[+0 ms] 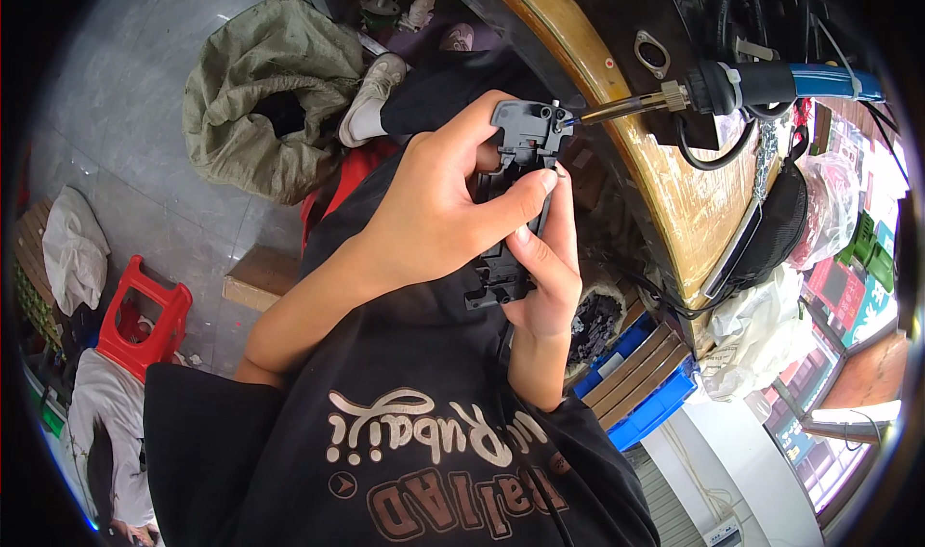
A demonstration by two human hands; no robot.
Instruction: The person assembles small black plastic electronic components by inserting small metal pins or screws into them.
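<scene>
A long black molded plastic part (521, 147), with recesses, clips and small holes, is held in front of my chest. My left hand (424, 210) closes around its left side, with the thumb laid across the middle. From the right and below, my right hand (547, 275) grips the same part, its thumb close to the left thumb. The far end of the part meets the thin tip of a fixed tool (631, 104). That tool has a brass-coloured collar, a black body and a blue cable. Whether the tip touches the part I cannot tell.
A worn wooden bench edge (665, 200) curves along the right, with a black pouch (771, 224) by it. Below are a sack of black pieces (599, 318) and a blue crate (665, 393). Leftward are a green sack (226, 104), red stool (145, 340), carton (260, 277) and another person's shoe (378, 90).
</scene>
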